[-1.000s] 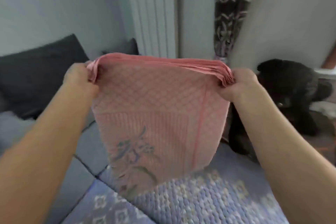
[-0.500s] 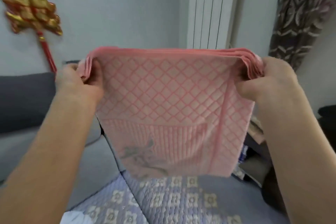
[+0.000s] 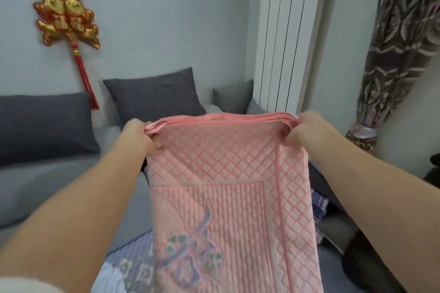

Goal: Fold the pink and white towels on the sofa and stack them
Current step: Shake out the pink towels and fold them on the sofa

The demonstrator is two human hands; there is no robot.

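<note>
From the head view, I hold the pink towel [image 3: 228, 197] up in the middle of the frame, my left hand [image 3: 138, 135] pinching its upper left corner and my right hand [image 3: 307, 131] pinching the upper right, both clamped on bunched layers of the top edge. It hangs doubled in the air, so I judge I am mid-fold; next I should bring it down flat onto the sofa [image 3: 47, 185] at lower left and halve it again, keeping the edges matched. A white towel may be the pale cloth at the bottom left; I cannot tell. Behind are dark cushions [image 3: 152, 95], a white radiator [image 3: 283, 38] at upper centre, a red ornament [image 3: 66, 21] at upper left, and a curtain [image 3: 402, 43] at right.
</note>
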